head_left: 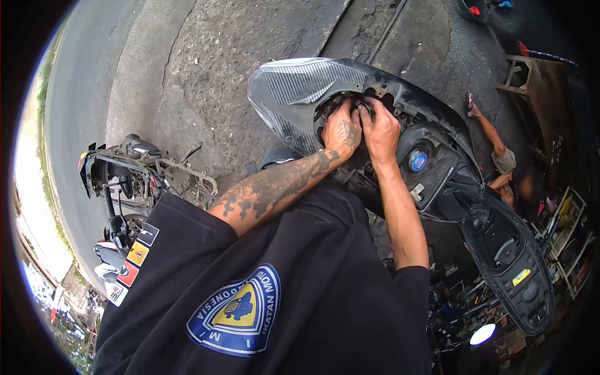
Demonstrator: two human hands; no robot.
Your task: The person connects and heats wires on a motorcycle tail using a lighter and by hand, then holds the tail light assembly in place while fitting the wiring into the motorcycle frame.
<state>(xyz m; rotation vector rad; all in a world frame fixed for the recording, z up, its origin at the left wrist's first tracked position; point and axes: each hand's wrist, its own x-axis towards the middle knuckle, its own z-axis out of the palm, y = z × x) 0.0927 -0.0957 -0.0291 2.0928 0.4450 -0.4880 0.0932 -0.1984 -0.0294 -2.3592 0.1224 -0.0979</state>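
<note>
The tattooed left arm ends in my left hand (344, 130), which reaches into the opening near the rear of a dark motorcycle body (431, 103). Its fingers are curled and partly hidden inside. Close beside it, my right hand (380, 130) is bent over the same opening, thumb and fingers drawn together around something small and dark that I cannot make out. The patterned grey seat cover (290, 84) lies around the opening's far left side. A blue cap (418, 161) shows right of my right hand.
A partly stripped motorcycle (128, 181) stands at the left by the road. An open seat base (506, 250) extends to the lower right. Another person's arm (490, 134), a wooden bench (537, 94) and a cluttered rack (569, 231) are at the right.
</note>
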